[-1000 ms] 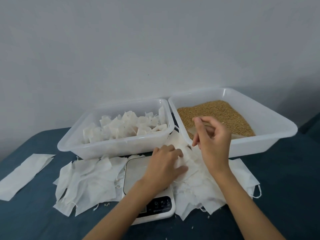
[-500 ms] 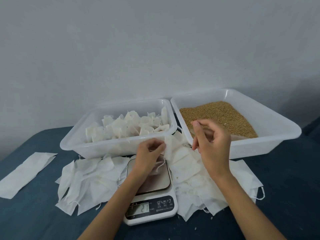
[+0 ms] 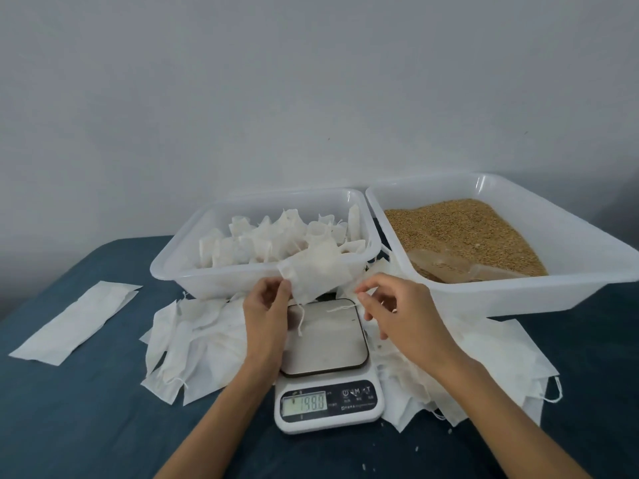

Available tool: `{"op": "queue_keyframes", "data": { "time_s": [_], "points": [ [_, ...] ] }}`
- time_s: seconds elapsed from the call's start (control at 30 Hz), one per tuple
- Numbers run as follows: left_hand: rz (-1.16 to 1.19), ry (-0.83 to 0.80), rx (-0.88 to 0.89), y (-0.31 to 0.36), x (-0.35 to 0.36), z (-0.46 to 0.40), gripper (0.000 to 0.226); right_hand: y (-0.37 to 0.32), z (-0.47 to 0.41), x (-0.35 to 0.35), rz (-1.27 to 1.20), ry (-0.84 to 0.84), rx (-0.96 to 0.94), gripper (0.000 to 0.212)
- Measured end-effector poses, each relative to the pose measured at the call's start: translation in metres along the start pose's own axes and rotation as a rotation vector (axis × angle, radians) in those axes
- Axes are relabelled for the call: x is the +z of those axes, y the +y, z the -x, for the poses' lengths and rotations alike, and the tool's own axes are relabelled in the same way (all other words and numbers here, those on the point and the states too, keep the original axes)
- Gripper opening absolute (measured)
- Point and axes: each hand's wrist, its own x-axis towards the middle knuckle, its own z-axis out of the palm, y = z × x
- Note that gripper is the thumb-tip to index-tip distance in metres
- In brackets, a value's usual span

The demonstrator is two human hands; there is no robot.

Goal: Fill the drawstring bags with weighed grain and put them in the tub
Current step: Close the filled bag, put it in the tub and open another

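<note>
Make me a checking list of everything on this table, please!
Surface: blue cloth, a few loose grains near the front.
Job's things: left tub holds filled bags; right tub holds grain and a scoop; scale with bare plate, display lit.
Clutter: flat empty bags piled either side of the scale; a white strip far left.
Hands: left hand pinches a bag above the scale; right hand pinches a string.
Cables: nothing seen.
Surroundings: plain grey wall.
</note>
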Motion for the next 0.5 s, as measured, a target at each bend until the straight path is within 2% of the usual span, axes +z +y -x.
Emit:
{"op": "queue_keyframes", "data": {
  "time_s": [0.1,0.2,0.33,0.43,0.5],
  "points": [
    [-0.001,-0.019,0.011,0.002,0.003,0.004,0.012,0.011,-0.001,0.004,0.147,-0.074,0.069,0.009],
    [-0.026,-0.031,0.054,0.008,0.003,0.006,0.011,0.010,0.002,0.008,0.305,-0.208,0.009,0.021],
    [-0.096,-0.048,0.196,0.015,0.000,0.004,0.010,0.010,0.000,-0.001,0.540,-0.157,0.012,0.031],
    [-0.103,-0.117,0.225,0.017,0.004,0.007,0.011,0.005,0.002,-0.005,0.444,-0.080,-0.048,0.016],
    [-0.099,-0.125,0.236,0.016,0.005,0.007,0.010,-0.001,0.003,0.000,0.282,-0.152,-0.087,0.009]
  ]
}}
